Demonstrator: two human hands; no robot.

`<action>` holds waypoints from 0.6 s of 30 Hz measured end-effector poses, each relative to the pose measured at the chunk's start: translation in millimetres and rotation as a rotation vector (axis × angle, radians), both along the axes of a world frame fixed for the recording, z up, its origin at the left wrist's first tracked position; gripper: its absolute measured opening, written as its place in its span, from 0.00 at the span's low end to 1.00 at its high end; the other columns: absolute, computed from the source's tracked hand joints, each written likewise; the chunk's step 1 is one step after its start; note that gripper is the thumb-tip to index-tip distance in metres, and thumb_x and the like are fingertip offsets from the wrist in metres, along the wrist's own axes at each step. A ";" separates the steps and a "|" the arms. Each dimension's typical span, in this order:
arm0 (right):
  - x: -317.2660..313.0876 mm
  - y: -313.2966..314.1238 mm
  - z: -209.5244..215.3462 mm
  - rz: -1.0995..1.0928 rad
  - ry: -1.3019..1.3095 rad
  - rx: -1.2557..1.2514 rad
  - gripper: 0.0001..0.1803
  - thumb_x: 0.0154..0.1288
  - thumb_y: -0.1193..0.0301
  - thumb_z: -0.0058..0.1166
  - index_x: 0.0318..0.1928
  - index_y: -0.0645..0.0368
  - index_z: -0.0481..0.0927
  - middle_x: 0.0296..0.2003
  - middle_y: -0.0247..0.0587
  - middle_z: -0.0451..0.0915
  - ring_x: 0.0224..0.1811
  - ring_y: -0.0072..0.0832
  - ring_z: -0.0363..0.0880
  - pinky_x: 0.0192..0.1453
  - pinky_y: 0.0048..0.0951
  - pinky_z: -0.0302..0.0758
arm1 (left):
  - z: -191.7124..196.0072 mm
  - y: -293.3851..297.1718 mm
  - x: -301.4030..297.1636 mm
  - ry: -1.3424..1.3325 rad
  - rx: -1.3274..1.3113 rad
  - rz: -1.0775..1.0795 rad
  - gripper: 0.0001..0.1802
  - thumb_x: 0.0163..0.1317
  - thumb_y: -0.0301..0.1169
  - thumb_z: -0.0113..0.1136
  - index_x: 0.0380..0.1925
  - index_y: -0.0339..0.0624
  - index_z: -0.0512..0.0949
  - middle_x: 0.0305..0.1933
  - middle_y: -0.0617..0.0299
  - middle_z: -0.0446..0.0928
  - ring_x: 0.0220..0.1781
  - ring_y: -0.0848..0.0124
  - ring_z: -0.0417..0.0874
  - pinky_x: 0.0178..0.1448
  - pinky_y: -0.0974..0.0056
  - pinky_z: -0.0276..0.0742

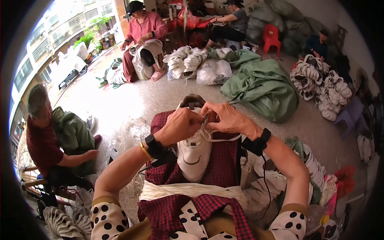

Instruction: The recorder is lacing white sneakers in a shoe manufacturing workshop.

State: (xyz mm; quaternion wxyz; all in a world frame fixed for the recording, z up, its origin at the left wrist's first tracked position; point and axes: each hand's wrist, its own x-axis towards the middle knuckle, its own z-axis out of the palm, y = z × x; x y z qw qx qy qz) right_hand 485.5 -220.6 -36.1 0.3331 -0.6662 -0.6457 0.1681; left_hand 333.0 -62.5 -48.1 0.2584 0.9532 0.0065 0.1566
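A white sneaker [193,159] lies on the red-and-black checked cloth [166,173] over my lap, its toe toward me. My left hand [181,125] is closed in a pinch at the upper eyelets, on the lace. From the other side my right hand [229,118] pinches the white shoelace [225,140], thumb and forefinger together. A loose length of that lace trails to the right below my right hand. Behind my fingers rises the brown-lined collar [193,100] of the sneaker. My fingers hide part of the tongue and upper eyelets.
A bundle of pale strips [192,191] crosses my lap. White shoe parts [266,182] are heaped at my right. Ahead lie a large green sack [266,90] and shoe bundles [186,62]. A person [44,140] sits at my left; others work farther back near a red stool [271,39].
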 end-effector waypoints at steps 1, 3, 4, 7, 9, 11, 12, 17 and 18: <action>0.6 0.4 -4.7 -0.002 -0.037 0.054 0.19 0.53 0.75 0.63 0.46 0.64 0.75 0.33 0.48 0.85 0.36 0.35 0.86 0.44 0.35 0.79 | 0.2 1.3 1.0 -0.008 0.007 0.010 0.04 0.56 0.27 0.60 0.28 0.39 0.83 0.20 0.50 0.77 0.23 0.57 0.81 0.32 0.55 0.74; 1.8 -1.1 -14.3 -0.001 -0.054 0.097 0.19 0.53 0.75 0.64 0.46 0.63 0.75 0.31 0.45 0.84 0.34 0.32 0.85 0.41 0.33 0.79 | -5.4 3.2 3.4 -0.038 -0.016 -0.110 0.06 0.55 0.28 0.60 0.28 0.38 0.83 0.21 0.51 0.78 0.24 0.58 0.82 0.33 0.55 0.75; 2.4 -1.1 -18.5 -0.010 -0.062 0.133 0.20 0.54 0.74 0.66 0.47 0.61 0.75 0.29 0.43 0.83 0.32 0.30 0.84 0.37 0.32 0.78 | -7.1 5.3 3.5 -0.038 -0.017 -0.101 0.06 0.55 0.28 0.60 0.28 0.38 0.83 0.21 0.51 0.78 0.24 0.58 0.82 0.33 0.55 0.75; 4.5 0.1 -18.4 0.025 -0.025 0.139 0.19 0.54 0.75 0.65 0.47 0.61 0.75 0.30 0.42 0.83 0.32 0.30 0.84 0.38 0.32 0.79 | -2.6 4.5 5.3 0.015 0.040 -0.081 0.06 0.54 0.27 0.59 0.27 0.37 0.83 0.23 0.51 0.80 0.26 0.56 0.83 0.34 0.55 0.77; 2.9 -1.2 -15.2 0.037 -0.024 0.136 0.19 0.54 0.76 0.65 0.47 0.62 0.75 0.30 0.42 0.83 0.32 0.30 0.84 0.38 0.32 0.79 | 6.5 2.6 3.9 0.047 0.089 -0.064 0.06 0.54 0.26 0.58 0.27 0.37 0.83 0.23 0.51 0.80 0.26 0.55 0.84 0.34 0.55 0.77; 1.5 -0.9 -12.9 0.016 -0.003 0.104 0.17 0.56 0.76 0.61 0.47 0.63 0.75 0.30 0.47 0.84 0.34 0.35 0.86 0.42 0.35 0.79 | 3.6 8.5 2.3 0.021 0.197 -0.033 0.07 0.54 0.25 0.57 0.29 0.39 0.84 0.23 0.51 0.81 0.27 0.54 0.84 0.34 0.53 0.78; 2.5 -0.9 -12.6 0.001 0.009 0.091 0.16 0.57 0.76 0.59 0.46 0.64 0.75 0.31 0.49 0.84 0.35 0.37 0.86 0.44 0.36 0.80 | 10.8 16.6 -2.1 0.017 0.192 0.037 0.06 0.54 0.26 0.58 0.29 0.40 0.84 0.24 0.51 0.82 0.28 0.53 0.84 0.35 0.53 0.78; 10.3 -4.4 -23.2 -0.034 0.019 0.111 0.14 0.59 0.78 0.56 0.47 0.62 0.76 0.30 0.44 0.84 0.34 0.32 0.84 0.41 0.34 0.79 | 53.7 156.8 -91.8 -0.018 0.503 0.511 0.06 0.52 0.28 0.66 0.31 0.42 0.84 0.32 0.48 0.81 0.40 0.50 0.82 0.44 0.50 0.76; 12.2 -2.0 -25.0 -0.024 -0.014 0.155 0.14 0.60 0.80 0.55 0.47 0.60 0.76 0.30 0.40 0.83 0.33 0.27 0.83 0.39 0.31 0.78 | 56.3 189.8 -118.7 -0.087 0.549 0.630 0.06 0.52 0.27 0.66 0.31 0.42 0.84 0.36 0.47 0.81 0.43 0.48 0.82 0.46 0.50 0.78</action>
